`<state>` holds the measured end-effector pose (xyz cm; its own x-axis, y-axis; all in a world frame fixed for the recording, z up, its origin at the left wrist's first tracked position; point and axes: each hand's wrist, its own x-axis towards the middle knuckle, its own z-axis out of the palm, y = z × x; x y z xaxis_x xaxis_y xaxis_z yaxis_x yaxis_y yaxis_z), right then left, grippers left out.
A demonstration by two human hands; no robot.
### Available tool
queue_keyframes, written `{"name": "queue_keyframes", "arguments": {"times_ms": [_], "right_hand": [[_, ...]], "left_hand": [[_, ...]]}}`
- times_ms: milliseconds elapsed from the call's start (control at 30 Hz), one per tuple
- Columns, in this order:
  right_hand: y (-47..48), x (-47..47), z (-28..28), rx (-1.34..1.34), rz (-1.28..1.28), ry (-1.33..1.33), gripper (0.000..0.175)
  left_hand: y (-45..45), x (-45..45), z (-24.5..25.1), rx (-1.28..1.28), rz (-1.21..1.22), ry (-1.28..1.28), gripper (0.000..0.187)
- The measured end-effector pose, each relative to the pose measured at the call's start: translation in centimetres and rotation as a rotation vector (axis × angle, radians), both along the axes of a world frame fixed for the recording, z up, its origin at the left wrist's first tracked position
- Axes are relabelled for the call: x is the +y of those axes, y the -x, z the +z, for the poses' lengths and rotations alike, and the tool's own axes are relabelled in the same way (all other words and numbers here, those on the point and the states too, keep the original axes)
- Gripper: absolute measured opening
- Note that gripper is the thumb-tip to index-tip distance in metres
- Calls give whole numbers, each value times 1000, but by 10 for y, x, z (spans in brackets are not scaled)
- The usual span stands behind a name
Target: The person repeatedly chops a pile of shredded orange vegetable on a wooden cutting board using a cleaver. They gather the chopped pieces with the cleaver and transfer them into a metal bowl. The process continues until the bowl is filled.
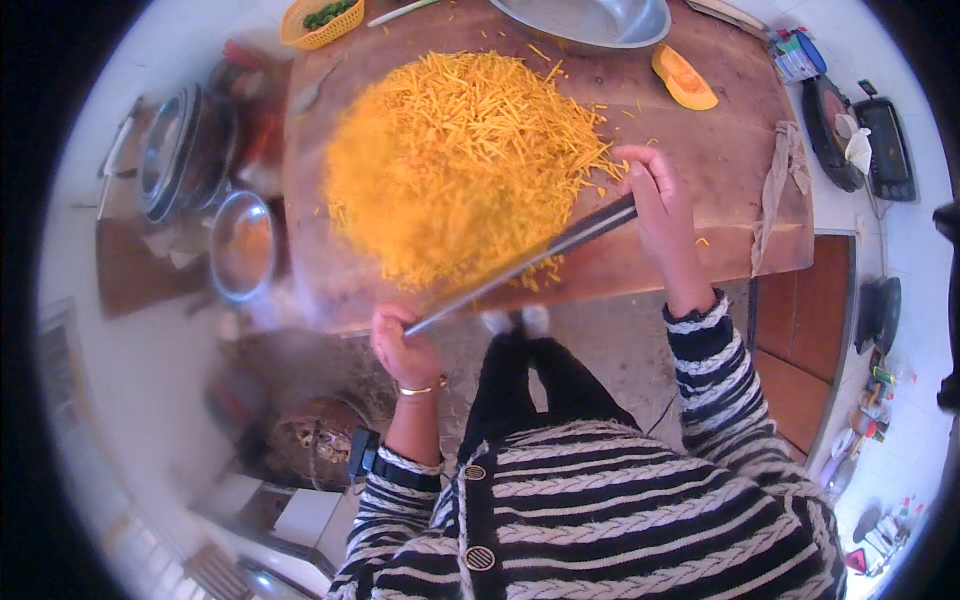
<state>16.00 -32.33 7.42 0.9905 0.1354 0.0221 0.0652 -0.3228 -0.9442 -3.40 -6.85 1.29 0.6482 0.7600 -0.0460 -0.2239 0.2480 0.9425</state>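
Note:
A broad heap of orange shredded pumpkin (480, 142) covers the middle of a wooden table (720, 165). My right hand (660, 202) grips the dark handle of a long kitchen knife (517, 262) at the heap's right side. Its blade slants down to the left along the heap's near edge, where my left hand (405, 349) is closed on the blade's far end. Part of the blade is blurred, and whether its edge touches the shreds cannot be told. A pumpkin wedge (684, 79) lies beyond my right hand.
A metal basin (592, 26) and a yellow basket (322, 30) with greens stand at the far edge. A grey cloth (776, 187) hangs at the table's right side. Left of the table are a metal bowl (244, 247) and stacked basins (169, 154). A cabinet (802, 330) stands at right.

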Motion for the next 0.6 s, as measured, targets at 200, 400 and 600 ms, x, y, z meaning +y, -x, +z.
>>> {"name": "queue_keyframes", "arguments": {"times_ms": [200,400,600], "right_hand": [[-8,13,7,-23,36,15,23],[-39,60,7,93,61,71,23],[-24,54,-5,-107,158,-63,23]], "left_hand": [[-1,8,6,87,-38,-88,17],[-12,37,-3,159,-7,-353,15],[-4,41,-7,15,1,-141,12]]}}
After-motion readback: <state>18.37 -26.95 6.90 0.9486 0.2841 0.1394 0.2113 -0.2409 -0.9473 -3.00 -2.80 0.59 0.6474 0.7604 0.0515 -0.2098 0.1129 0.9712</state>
